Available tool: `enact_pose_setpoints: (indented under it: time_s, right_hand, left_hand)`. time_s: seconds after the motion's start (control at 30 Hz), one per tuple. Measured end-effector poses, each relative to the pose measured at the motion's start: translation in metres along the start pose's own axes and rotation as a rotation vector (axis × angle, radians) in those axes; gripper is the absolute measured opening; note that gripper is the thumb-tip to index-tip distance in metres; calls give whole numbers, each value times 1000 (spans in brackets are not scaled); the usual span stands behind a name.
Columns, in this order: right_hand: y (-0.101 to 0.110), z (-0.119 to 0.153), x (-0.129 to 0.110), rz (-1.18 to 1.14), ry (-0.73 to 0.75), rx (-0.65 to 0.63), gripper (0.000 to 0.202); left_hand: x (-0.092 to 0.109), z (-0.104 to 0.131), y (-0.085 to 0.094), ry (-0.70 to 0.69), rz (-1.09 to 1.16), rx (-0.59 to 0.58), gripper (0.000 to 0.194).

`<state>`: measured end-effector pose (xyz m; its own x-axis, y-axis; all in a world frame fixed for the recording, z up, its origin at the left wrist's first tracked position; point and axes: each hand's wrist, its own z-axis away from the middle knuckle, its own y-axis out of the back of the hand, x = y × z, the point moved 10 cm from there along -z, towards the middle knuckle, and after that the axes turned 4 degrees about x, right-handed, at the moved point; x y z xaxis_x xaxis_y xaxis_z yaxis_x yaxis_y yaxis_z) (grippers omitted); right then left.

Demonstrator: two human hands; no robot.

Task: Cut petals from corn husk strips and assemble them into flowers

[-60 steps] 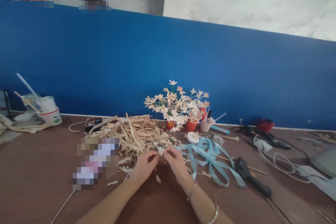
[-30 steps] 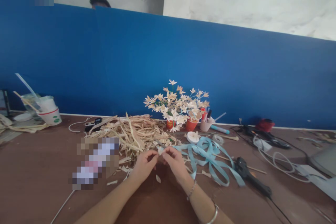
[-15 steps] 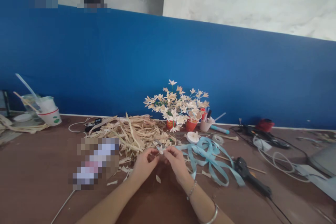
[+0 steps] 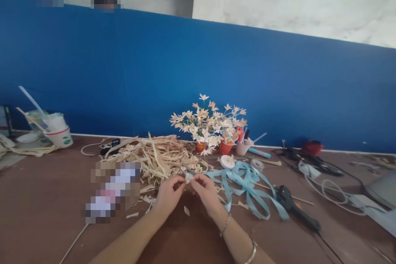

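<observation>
1. Brown table [image 4: 46, 198]; blue ribbon [image 4: 246, 181] lies on it;
2. left of the ribbon, pale strips [image 4: 157, 159];
3. right of the ribbon, a black corded tool [image 4: 297, 210];
4. behind the ribbon, a tape roll [image 4: 261, 167].

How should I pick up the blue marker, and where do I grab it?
Pinch the blue marker around its middle, coming down from above with your right hand. It's long, thin and lying flat, so finger and thumb should fit across it. The white cup is by its left end, so the middle looks easier.
</observation>
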<state>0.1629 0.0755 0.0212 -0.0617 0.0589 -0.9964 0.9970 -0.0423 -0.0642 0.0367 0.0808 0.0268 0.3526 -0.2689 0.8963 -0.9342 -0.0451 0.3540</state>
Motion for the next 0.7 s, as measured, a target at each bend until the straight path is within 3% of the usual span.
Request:
enact_pose_setpoints:
  time_s: [0.47,0.7]
  right_hand:
    - [-1,0,-3,24,11,-18,23]
    - [15,-3,-13,24,78,14,13]
  left_hand:
    - [-10,1,-7,220,266,-54,20]
    - [-13,5,-22,265,279,-188,22]
